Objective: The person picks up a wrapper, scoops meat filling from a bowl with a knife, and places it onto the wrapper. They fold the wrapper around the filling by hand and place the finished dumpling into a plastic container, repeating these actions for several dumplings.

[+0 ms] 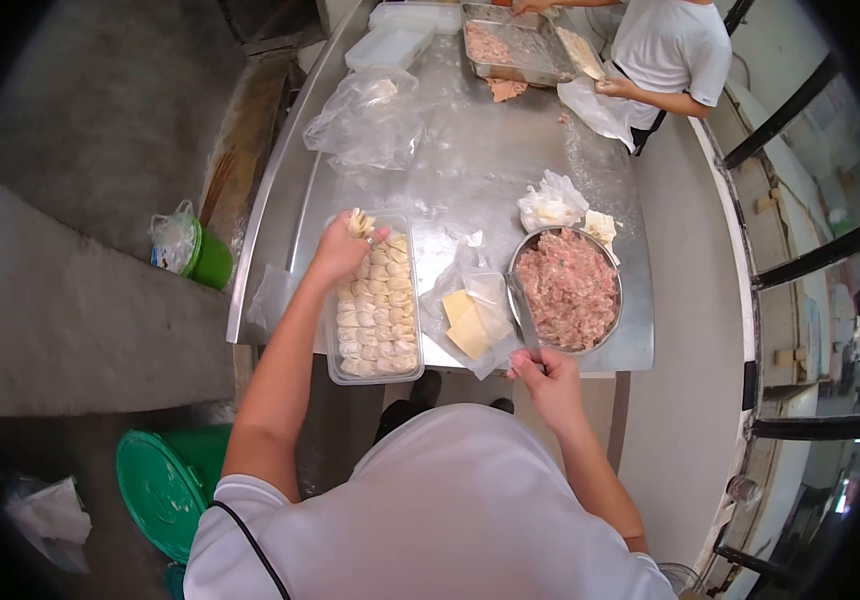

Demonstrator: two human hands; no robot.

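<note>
My left hand (pixel 344 252) is closed on a folded dumpling (pixel 361 224), above the far end of a clear plastic container (pixel 378 379). Rows of pale dumplings (pixel 378 315) fill much of that container. My right hand (pixel 550 385) grips a flat metal spatula-like blade (pixel 527 318), which lies along the near left rim of a round metal bowl (pixel 613 325). Minced meat (pixel 567 285) is heaped in the bowl. Between the container and the bowl, square yellow wrappers (pixel 467 325) rest on a plastic bag (pixel 438 300).
Across the steel table (pixel 480 170), a co-worker (pixel 675 55) in white handles a tray (pixel 520 72) holding minced meat. Crumpled plastic bags (pixel 365 120) and clear containers (pixel 390 45) occupy the far left. Green buckets (pixel 212 262) stand on the floor at left.
</note>
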